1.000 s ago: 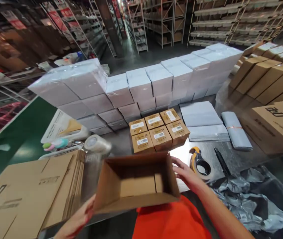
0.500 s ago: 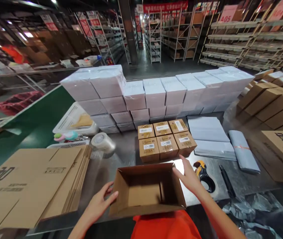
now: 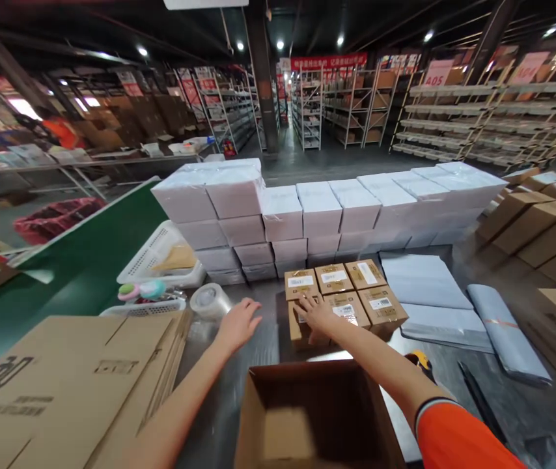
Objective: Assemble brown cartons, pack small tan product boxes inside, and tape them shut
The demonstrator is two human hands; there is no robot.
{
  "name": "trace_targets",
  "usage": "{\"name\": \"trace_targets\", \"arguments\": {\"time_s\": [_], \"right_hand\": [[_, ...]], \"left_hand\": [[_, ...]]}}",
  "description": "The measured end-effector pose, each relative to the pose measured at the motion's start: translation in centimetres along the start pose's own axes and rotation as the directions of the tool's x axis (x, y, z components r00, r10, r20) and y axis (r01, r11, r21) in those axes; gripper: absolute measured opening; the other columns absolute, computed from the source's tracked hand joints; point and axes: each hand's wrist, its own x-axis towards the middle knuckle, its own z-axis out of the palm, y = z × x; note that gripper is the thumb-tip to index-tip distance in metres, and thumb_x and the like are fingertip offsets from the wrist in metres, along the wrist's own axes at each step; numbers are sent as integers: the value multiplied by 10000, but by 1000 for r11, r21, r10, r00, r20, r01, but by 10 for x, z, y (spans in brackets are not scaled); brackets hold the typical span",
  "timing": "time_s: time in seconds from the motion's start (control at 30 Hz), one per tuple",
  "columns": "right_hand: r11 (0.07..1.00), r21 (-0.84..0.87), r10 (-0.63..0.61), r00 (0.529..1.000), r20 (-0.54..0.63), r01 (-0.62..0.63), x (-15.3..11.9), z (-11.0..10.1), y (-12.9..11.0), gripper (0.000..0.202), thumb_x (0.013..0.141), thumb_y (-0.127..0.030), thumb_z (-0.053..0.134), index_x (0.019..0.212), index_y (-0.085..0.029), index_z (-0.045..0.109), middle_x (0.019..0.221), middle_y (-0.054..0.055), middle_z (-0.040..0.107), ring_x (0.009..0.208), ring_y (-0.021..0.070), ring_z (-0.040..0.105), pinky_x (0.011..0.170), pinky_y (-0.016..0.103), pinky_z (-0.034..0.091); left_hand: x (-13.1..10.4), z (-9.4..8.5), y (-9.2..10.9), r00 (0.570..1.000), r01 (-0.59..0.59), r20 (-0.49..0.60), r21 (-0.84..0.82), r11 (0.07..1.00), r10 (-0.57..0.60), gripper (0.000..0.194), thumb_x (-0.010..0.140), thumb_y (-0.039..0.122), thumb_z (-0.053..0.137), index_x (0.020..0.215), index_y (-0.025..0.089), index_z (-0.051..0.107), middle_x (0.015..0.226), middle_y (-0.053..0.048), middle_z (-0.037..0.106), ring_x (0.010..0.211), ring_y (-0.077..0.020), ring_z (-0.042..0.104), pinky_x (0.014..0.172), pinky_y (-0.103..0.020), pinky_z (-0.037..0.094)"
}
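Labelled brown carton [image 3: 300, 335], below and slightly right of frame centre, lies directly under the spread fingers of the nearer right hand [image 3: 316, 316], while the empty left hand [image 3: 239, 322], fingers parted, hovers farther left.

Open carton [image 3: 285, 430] cut off below — the right hand [image 3: 316, 317] partly hides a small box [image 3: 300, 336] (front row, left).

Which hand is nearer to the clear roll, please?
Left. The left hand is just right of the clear roll; the right hand is farther right, on the front-left small box.
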Motion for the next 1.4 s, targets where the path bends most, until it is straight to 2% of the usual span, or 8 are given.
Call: {"name": "trace_targets", "arguments": {"time_s": [0.13, 0.3, 0.43, 0.6, 0.8, 1.07, 1.27, 1.4], "right_hand": [[999, -44, -23, 998, 60, 25, 7, 12, -7, 1211, 445, -99, 896, 1512, -92, 325, 1617, 231, 72, 1491, 430, -29, 1160, 675, 38], [1000, 0, -24, 995, 99, 24, -2, 30, -8, 1238, 488, -207, 910, 1539, -115, 262, 1612, 255, 126, 1488, 444, 47, 1154, 673, 155], [998, -54, -15, 996, 92, 20, 0, 41, -7, 1131, 514, -274, 915, 1495, -192, 359, 1638, 201, 64, 1490, 446, -3, 1137, 694, 165], [995, -93, -31, 993, 115, 42, 10, 48, -6, 1080, 573, -332, 896, 1488, -144, 354, 1619, 258, 77, 1499, 413, -5, 1155, 667, 141], [999, 44, -17, 997, 80, 13, 9, 50, 1, 947, 663, -328, 800, 1493, -225, 354, 1611, 241, 179, 1489, 420, 120, 1151, 692, 70], [987, 146, 52, 996, 72, -62, 11, 24, 5, 1214, 424, -345, 886, 1502, -239, 337, 1598, 266, 202, 1450, 481, 215, 1128, 691, 159], [959, 279, 119, 962, -245, -48, -32, -48, 0, 1031, 439, -369, 862, 1387, -204, 490, 1566, 235, 287, 1429, 405, 293, 1146, 574, 217], [958, 272, 104, 768, -632, 94, -99, -86, 1, 891, 528, -386, 821, 1343, -216, 504, 1557, 193, 277, 1450, 377, 244, 1153, 534, 195]], "left_hand": [[81, 19, 14, 992, -62, 115, 76, 995, 53, 662, 794, 171, 611, 1430, 127, 430, 1581, -219, 315, 1422, -325, 383, 1122, -429, 356], [167, 60, 45, 966, -112, 244, 111, 987, 82, 978, 728, 343, 738, 1527, 97, 230, 1637, -253, 68, 1513, -390, 108, 1176, -574, 206], [199, 86, 55, 938, -142, 334, 121, 982, 94, 1326, 531, 541, 826, 1551, 76, 118, 1617, -307, 11, 1502, -455, -3, 1153, -673, 95], [206, 91, 34, 923, -115, 381, 117, 986, 63, 1398, 463, 591, 796, 1569, 173, 50, 1601, -293, 195, 1469, -457, 214, 1134, -677, 150], [166, 71, -20, 941, 35, 329, 144, 989, -81, 1384, 466, 583, 771, 1567, 153, 50, 1505, -299, 377, 1354, -441, 422, 1087, -615, 301], [65, 49, -46, 955, 85, 267, 167, 982, -128, 1301, 445, 469, 781, 1563, 225, 163, 1530, -256, 361, 1389, -483, 357, 1090, -566, 324], [2, -28, -41, 990, 75, 105, 146, 986, -91, 1240, 492, 418, 780, 1559, 229, 175, 1526, -231, 349, 1385, -479, 340, 1131, -561, 254], [-55, -99, -25, 981, -29, -187, 147, 989, 56, 1067, 596, 481, 714, 1510, 160, 267, 1386, -186, 439, 1260, -400, 451, 1081, -520, 349]]}}
